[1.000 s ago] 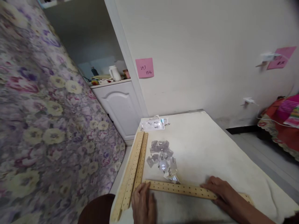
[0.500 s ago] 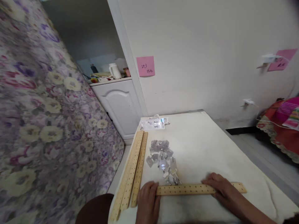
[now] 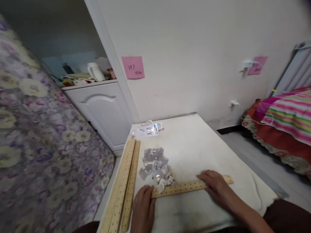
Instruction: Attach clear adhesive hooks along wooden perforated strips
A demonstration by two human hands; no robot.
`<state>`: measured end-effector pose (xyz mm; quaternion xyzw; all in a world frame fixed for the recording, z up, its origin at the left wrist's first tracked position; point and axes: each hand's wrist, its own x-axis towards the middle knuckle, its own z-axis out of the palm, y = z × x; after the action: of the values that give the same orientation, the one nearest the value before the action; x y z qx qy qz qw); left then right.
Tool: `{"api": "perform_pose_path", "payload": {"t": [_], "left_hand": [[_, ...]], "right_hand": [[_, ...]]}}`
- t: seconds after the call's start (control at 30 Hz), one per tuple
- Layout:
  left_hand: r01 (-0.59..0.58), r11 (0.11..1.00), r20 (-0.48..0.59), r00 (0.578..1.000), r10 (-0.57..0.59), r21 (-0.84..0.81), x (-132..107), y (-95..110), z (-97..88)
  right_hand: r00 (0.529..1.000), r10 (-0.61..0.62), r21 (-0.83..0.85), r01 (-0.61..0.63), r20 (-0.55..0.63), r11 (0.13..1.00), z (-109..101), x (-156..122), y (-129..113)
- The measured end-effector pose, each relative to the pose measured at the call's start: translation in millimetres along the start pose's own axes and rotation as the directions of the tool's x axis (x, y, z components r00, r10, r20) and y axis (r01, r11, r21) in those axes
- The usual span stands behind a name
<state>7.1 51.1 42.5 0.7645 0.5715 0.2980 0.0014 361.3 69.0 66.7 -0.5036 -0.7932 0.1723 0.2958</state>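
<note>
Currently: left fingertips (image 3: 148, 193) are bent down onto the near-left end of the wooden strip (image 3: 187, 187). Whether the thumb grips beneath cannot be told from this angle. Right fingers (image 3: 204, 177) lie flat and close together across the strip's right part, palm down, pressing rather than clasping.

Left hand (image 3: 143, 208) sits low at the table's near edge. Right hand (image 3: 217, 189) comes in from the right, with its forearm crossing the near-right corner.

The strip is pale wood with a row of small holes. It lies flat on the white table (image 3: 204, 145), running crosswise, right end slightly farther from the person. Its left end is touching or just beside the pile of small clear packets (image 3: 156, 165).

Judgement on handling: even downward pressure from both hands should hold the strip square. The left end needs care, since any slide toward the pile would scatter the packets or ride up on one.

Surroundings:
- two long strips (image 3: 126, 184), same holed wood, side by side along the table's left edge
- blister pack (image 3: 145, 131) at the far-left corner
- pink note (image 3: 132, 67) on the wall
- white cabinet (image 3: 102, 111) beyond the table
- floral fabric (image 3: 36, 129) far left — blurred
- striped bedding (image 3: 286, 113) far right
</note>
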Motion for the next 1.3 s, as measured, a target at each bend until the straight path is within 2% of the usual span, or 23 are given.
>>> {"api": "perform_pose_path", "payload": {"t": [0.07, 0.13, 0.3, 0.53, 0.73, 0.9, 1.03, 1.2, 1.3], "left_hand": [[0.017, 1.000, -0.033, 0.999, -0.018, -0.013, -2, -4, 2.2], [0.048, 0.998, -0.049, 0.998, -0.050, -0.036, -3, -4, 2.0], [0.117, 0.987, -0.001, 0.993, -0.117, -0.111, -5, 4, -4.4], [0.211, 0.952, -0.020, 0.975, -0.221, -0.220, -11, 9, -7.6], [0.293, 0.892, -0.040, 0.944, -0.326, -0.344, -13, 9, -7.2], [0.322, 0.836, -0.128, 0.901, -0.415, -0.444, -15, 11, -1.4], [0.340, 0.813, -0.099, 0.896, -0.432, -0.473, -15, 10, -3.0], [0.383, 0.789, -0.041, 0.889, -0.457, -0.480, -15, 9, -7.3], [0.402, 0.772, -0.024, 0.880, -0.474, -0.493, -15, 11, -9.3]], "right_hand": [[0.993, -0.009, -0.024, 0.007, -0.115, 1.000, 9, -8, -3], [0.984, -0.013, -0.018, 0.010, -0.177, 1.000, 20, -16, -8], [0.982, 0.028, 0.056, -0.018, -0.189, 0.998, 39, -22, -27], [0.998, 0.009, 0.243, 0.007, -0.064, 0.970, 51, 27, -79], [0.999, -0.026, 0.162, 0.030, -0.022, 0.986, 84, 61, -115], [0.997, -0.065, 0.076, 0.067, -0.028, 0.995, 95, 76, -120], [0.997, -0.062, 0.095, 0.067, -0.052, 0.993, 98, 83, -115], [0.997, 0.017, 0.285, 0.006, -0.077, 0.959, 96, 92, -112], [0.994, 0.098, 0.475, -0.110, 0.049, 0.873, 92, 98, -120]]}}
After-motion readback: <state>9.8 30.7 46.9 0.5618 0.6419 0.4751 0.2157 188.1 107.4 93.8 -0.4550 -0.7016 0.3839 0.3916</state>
